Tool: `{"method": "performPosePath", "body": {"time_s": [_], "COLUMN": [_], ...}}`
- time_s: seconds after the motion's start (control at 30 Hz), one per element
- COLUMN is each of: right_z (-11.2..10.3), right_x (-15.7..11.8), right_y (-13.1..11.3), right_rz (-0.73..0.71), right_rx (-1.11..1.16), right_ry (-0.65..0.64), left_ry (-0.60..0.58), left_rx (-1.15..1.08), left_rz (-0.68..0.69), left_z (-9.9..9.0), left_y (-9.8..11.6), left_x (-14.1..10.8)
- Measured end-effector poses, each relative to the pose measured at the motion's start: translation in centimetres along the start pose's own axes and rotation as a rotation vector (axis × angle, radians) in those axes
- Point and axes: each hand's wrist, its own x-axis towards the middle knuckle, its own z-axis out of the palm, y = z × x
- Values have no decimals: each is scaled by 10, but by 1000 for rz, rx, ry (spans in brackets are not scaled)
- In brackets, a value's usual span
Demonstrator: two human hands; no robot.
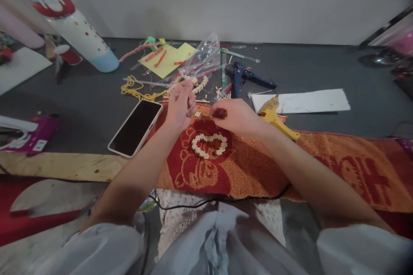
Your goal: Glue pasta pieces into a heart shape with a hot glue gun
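My left hand (181, 104) is raised over the far edge of an orange and red towel (254, 167). Its fingers are curled closed, and whatever they hold is too small to make out. To the right, my right hand (238, 116) hovers palm down with thumb and fingertips drawn together; what lies in the pinch is hidden. Between the two hands are a few small pale pieces (197, 114). Nearer to me, a heart-shaped outline made of pale little pieces (206, 155) lies flat on the towel. A yellow glue gun (278, 121) rests just beyond my right wrist.
Left of the towel lies a phone (135, 128). Beyond my hands are yellow cord (132, 90), a yellow paper (161, 66), clear plastic wrap (206, 53) and a blue hand cutter (238, 78). A white strip (312, 101) lies right; a tall inflated tube (77, 30) leans left.
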Motion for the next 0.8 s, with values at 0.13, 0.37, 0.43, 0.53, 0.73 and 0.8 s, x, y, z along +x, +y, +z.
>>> {"method": "performPosePath", "body": {"time_s": [0.13,0.37,0.43,0.53,0.73,0.8], "right_z": [-9,-10,-11,-12,-10,-11], "right_x": [-21,-35,-35,-36,-35,-35], "right_y": [11,13,13,14,21,22], "right_rz": [51,146,131,94,6,-39], "right_rx": [393,660,669,631,561,507], "right_ry": [138,346,403,470,495,498], "left_ry": [-91,-300,-326,-337,-356,-358], "left_rx": [61,192,206,214,212,215], "left_rz": [2,-102,-138,-196,-286,-312], "left_z": [4,11,12,14,16,17], "left_y": [-1,-5,-5,-5,-1,-1], "left_x": [-5,-16,-18,-20,-21,-22]}}
